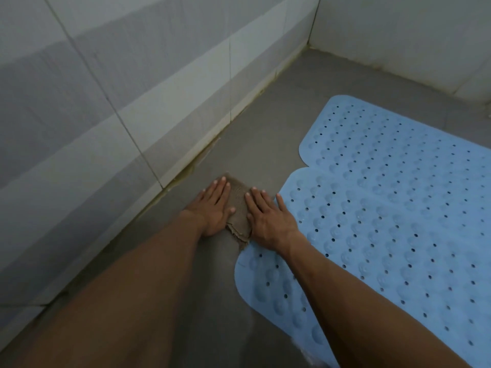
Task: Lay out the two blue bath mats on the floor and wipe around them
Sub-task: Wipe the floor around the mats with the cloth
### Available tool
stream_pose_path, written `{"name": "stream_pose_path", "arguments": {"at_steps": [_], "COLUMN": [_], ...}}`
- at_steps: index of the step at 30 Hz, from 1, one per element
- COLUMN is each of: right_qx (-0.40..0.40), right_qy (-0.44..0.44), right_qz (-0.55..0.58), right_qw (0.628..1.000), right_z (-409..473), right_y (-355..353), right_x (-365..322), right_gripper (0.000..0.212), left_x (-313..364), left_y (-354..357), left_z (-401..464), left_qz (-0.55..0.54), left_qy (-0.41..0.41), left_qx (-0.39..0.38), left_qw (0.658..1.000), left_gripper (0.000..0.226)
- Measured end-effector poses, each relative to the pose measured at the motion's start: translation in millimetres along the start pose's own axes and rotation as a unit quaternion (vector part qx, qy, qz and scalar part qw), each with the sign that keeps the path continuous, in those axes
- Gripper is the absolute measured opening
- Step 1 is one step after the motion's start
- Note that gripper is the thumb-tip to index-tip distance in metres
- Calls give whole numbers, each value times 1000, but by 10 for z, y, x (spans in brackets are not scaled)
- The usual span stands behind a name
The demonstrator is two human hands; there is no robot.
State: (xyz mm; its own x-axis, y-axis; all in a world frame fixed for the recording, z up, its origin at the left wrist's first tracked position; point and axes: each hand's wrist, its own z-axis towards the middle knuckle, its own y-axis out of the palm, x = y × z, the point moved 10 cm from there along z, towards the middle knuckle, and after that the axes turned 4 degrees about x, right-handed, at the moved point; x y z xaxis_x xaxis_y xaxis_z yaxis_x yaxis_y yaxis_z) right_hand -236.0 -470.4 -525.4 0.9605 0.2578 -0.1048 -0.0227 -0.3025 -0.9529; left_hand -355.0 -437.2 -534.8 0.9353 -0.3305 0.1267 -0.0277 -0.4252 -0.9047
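Observation:
Two blue bath mats with holes and bumps lie flat on the grey floor. The near mat [372,248] overlaps the edge of the far mat [385,136]. A brown frayed cloth [238,200] lies on the floor just left of the near mat. My left hand [212,208] presses flat on the cloth's left side. My right hand [268,216] presses flat on its right side, with its outer fingers resting on the near mat's edge. Both hands have their fingers spread.
A tiled wall [119,102] runs along the left, meeting the grey floor [265,128] at a stained grout line. A second tiled wall [411,35] closes the far corner. Bare floor lies between the mats and the left wall.

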Motion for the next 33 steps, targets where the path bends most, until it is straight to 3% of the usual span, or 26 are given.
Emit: {"name": "stream_pose_path", "arguments": {"at_steps": [12, 33], "right_qx": [-53, -47], "right_qy": [45, 2], "right_qz": [-53, -87], "right_qw": [996, 995], "right_z": [275, 1150], "right_y": [-179, -546], "right_x": [470, 1499], "right_gripper": [57, 60], "left_x": [121, 440], "left_y": [-193, -610], "left_z": [469, 1557], "left_qz": [-25, -24], "left_qy": [-3, -46], "left_qx": [15, 24], "left_qw": [1000, 998], "left_gripper": [68, 70]}}
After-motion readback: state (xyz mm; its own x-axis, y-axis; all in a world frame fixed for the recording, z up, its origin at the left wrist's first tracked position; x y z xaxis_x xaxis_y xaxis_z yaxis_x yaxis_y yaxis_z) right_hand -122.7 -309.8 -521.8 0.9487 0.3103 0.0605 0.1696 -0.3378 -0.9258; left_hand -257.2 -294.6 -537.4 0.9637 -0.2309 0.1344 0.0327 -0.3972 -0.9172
